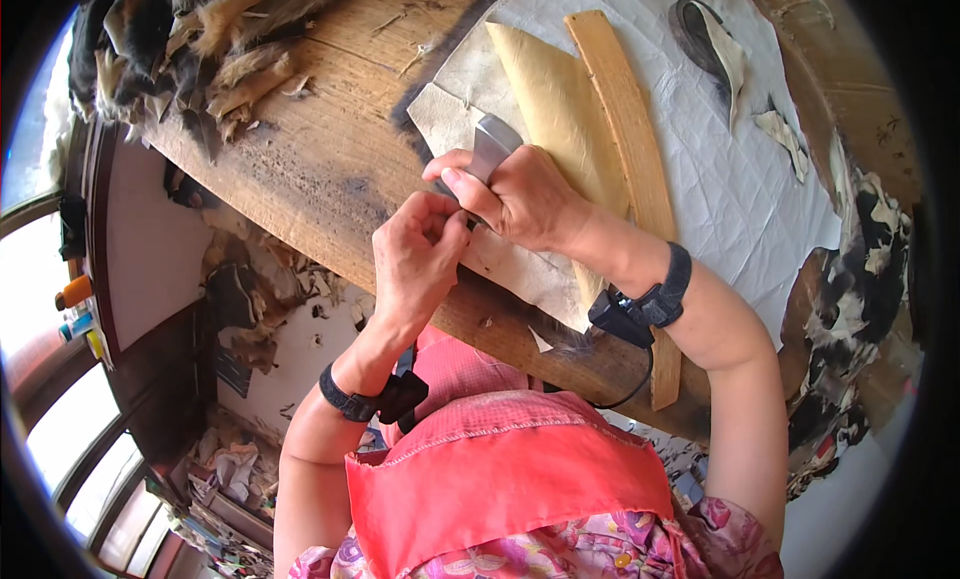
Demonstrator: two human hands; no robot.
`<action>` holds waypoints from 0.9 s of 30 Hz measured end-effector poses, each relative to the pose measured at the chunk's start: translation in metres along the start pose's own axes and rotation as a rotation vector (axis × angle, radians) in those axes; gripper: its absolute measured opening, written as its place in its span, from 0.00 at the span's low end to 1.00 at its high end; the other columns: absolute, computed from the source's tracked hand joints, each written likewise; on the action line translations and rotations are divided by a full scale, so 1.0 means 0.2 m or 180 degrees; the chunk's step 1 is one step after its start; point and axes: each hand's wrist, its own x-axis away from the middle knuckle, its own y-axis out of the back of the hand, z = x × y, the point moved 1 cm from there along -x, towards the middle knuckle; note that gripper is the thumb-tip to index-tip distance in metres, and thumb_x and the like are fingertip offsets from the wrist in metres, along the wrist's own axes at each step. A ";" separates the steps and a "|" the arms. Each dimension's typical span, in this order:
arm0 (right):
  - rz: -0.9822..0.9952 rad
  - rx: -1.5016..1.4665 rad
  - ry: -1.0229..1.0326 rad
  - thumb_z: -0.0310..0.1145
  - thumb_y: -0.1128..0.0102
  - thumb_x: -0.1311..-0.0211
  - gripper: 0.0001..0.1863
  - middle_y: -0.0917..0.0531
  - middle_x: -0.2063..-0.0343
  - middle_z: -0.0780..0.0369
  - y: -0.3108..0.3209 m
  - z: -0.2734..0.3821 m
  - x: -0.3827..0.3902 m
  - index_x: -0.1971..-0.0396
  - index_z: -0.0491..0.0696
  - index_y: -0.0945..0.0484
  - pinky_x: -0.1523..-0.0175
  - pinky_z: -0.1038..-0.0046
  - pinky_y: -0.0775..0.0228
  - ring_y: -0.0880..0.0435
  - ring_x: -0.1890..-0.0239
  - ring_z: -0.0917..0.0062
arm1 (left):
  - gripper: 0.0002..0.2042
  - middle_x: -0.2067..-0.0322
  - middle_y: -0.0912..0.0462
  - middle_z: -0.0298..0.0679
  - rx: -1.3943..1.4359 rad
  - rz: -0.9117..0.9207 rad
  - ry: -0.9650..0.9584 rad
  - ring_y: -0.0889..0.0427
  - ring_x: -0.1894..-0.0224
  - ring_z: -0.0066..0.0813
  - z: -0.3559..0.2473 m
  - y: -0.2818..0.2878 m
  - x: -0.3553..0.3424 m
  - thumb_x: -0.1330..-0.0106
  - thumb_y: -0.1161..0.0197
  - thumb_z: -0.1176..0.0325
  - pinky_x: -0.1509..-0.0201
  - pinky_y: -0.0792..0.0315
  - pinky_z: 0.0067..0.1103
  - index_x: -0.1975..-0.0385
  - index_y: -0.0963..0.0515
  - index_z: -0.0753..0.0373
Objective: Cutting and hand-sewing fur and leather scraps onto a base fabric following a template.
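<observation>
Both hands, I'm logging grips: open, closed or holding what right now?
Left hand: fingers curled closed; anything between them can't be made out.
Right hand: closed around a silver-grey wedge-shaped metal tool.

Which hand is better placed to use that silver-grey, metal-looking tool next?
Probably the right hand: it grips the tool. The left hand is pinched closed nearby; whether it holds anything is unclear.

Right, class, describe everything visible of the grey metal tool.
The grey metal tool looks smooth, with a broad end that narrows toward the grip. The right hand holds it, wide end pointing away from the person, above pale material. Its lower part is hidden in the grip.
</observation>
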 end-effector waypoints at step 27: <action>-0.0965 0.1728 -0.2283 0.34 0.26 0.52 0.20 0.28 0.61 0.54 0.45 0.25 0.58 0.67 0.42 0.28 0.63 0.60 0.27 0.22 0.69 0.59 | 0.05 0.76 0.19 0.42 -0.1154 0.0247 -0.0849 0.19 0.75 0.29 -0.07 0.13 -0.09 0.43 0.32 0.73 0.69 0.26 0.23 0.71 0.21 0.66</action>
